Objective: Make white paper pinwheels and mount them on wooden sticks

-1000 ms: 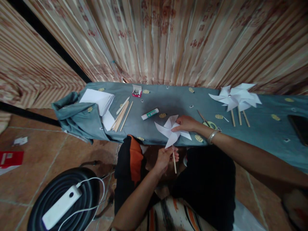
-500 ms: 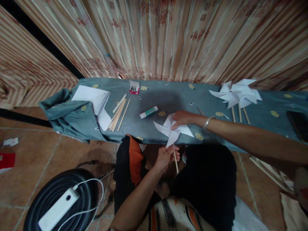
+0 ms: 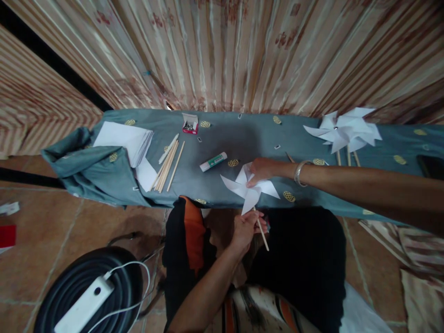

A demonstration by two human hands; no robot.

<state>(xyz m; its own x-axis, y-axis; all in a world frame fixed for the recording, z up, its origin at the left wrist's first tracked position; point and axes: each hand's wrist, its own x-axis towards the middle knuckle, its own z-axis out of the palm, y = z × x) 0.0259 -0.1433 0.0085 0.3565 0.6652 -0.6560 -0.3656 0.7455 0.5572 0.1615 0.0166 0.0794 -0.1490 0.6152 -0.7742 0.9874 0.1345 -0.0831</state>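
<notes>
One white paper pinwheel (image 3: pixel 251 199) is held over the near edge of the cloth-covered table (image 3: pixel 236 141), its wooden stick (image 3: pixel 262 235) slanting down toward the person's lap. The left hand (image 3: pixel 244 227) has its fingers closed around that stick just below the lowest blade. The right hand (image 3: pixel 260 170), a silver bangle (image 3: pixel 300 174) at its wrist, grips the pinwheel at its middle, thumb on the centre; its other fingertips are hidden. Just beyond the blades, to the left, lies a glue stick (image 3: pixel 213 162), and the tip of a pointed tool (image 3: pixel 289 157) shows past the right wrist. Farther left are a bunch of wooden sticks (image 3: pixel 169 164), an open little red-and-white box (image 3: pixel 190 125) with small metal pieces inside, and stacked white paper (image 3: pixel 120 139). Well to the right, more white pinwheels (image 3: pixel 350 130) lie together, near a dark phone-like object (image 3: pixel 430 166). Behind the table hangs a striped curtain (image 3: pixel 225 55).
</notes>
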